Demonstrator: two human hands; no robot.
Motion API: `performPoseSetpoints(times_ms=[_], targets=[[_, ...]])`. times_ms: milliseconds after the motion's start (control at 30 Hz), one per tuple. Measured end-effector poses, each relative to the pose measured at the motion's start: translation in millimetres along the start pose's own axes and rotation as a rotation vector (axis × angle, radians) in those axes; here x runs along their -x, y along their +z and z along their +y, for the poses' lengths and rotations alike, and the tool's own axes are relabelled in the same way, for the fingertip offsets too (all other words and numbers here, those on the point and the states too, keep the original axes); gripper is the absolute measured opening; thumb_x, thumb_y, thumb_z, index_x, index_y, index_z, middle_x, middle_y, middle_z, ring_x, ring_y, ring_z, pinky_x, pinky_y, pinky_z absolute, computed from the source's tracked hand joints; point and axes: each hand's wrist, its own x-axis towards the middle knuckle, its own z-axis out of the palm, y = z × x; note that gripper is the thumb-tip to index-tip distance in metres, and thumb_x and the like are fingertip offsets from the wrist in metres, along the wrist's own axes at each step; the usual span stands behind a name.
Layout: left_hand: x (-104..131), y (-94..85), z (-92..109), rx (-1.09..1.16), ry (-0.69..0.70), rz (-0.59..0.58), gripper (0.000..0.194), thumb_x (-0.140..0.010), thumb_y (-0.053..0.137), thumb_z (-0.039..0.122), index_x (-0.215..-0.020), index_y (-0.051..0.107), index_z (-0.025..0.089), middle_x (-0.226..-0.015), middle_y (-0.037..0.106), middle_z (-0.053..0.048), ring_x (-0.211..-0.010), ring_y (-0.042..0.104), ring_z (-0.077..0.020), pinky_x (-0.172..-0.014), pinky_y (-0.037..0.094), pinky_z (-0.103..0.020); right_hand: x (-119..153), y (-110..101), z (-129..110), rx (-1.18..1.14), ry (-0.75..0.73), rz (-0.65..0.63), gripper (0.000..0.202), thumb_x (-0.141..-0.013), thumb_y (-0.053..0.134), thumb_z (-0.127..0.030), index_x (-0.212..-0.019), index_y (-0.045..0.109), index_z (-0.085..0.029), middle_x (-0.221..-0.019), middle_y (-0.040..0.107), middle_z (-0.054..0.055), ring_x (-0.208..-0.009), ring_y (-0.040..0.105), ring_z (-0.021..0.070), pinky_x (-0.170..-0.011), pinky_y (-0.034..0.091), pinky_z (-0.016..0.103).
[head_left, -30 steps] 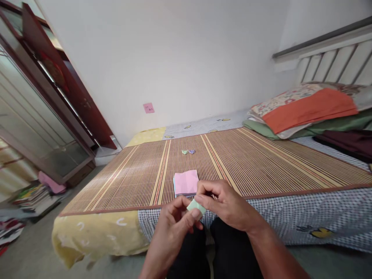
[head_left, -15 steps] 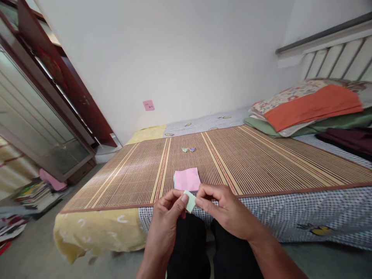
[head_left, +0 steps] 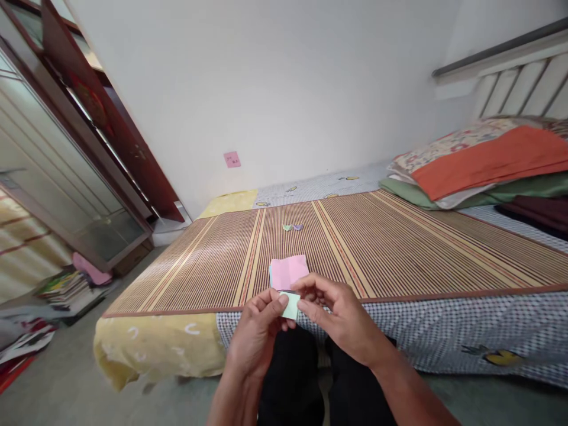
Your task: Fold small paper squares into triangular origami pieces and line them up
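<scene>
Above the knees (head_left: 290, 378), left hand (head_left: 255, 331) pinching green paper (head_left: 290, 306), now less tilted; right hand (head_left: 346, 313), grip unclear.

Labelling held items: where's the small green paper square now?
Low centre in the head view: the small green paper square is in the left hand, right hand at its right edge, just below the pink paper sheet.

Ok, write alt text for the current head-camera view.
A person's left hand pinches a small pale green paper, with the right hand at its edge, in front of a bed. On the bed's striped mat lie a pink-topped paper stack and, farther back, a small green piece beside a purple piece.
</scene>
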Motion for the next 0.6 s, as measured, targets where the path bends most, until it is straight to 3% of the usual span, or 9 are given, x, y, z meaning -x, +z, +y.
performPoseSetpoints(times_ms=[100,333,467,600], targets=[[-1.6,0.1,-1.4,0.036,-0.016,-0.004,0.03,-0.072,0.087,0.033,-0.065,0.064,0.014,-0.059,0.062,0.001,-0.053,0.055,-0.0082,-0.052,0.043,-0.018,1.7,-0.1,-6.0,0.05,-0.064,-0.029,0.019,-0.09,0.062,-0.01,-0.102,0.072,-0.022,-0.097,0.067,0.002,-0.082,0.061,0.0147,-0.075,0.048,0.029],[1.5,4.2,0.2,0.034,-0.027,-0.038,0.03,-0.075,0.085,0.034,-0.067,0.065,0.013,-0.061,0.064,-0.001,-0.053,0.059,-0.0086,-0.048,0.039,-0.016,1.8,0.7,-7.1,0.039,-0.061,0.003,0.022,-0.083,0.065,-0.005,-0.095,0.076,-0.021,-0.09,0.069,0.002,-0.077,0.064,0.0148,-0.071,0.051,0.029],[-0.3,6.3,-2.5,-0.056,0.05,0.031,0.029,-0.075,0.084,0.036,-0.073,0.066,0.013,-0.059,0.061,0.002,-0.048,0.053,-0.0062,-0.047,0.038,-0.017,2.6,4.9,-0.7,0.027,-0.049,0.082,0.014,-0.082,0.069,-0.01,-0.091,0.075,-0.02,-0.086,0.069,0.001,-0.075,0.064,0.0151,-0.07,0.052,0.029],[0.1,6.8,-4.1,-0.143,0.182,0.112,0.025,-0.083,0.078,0.038,-0.092,0.066,0.017,-0.062,0.062,0.004,-0.05,0.056,-0.0086,-0.049,0.04,-0.019,3.6,5.9,6.1,0.005,-0.027,0.147,0.007,-0.083,0.071,-0.015,-0.088,0.074,-0.02,-0.085,0.07,0.001,-0.075,0.066,0.0152,-0.07,0.053,0.028]])
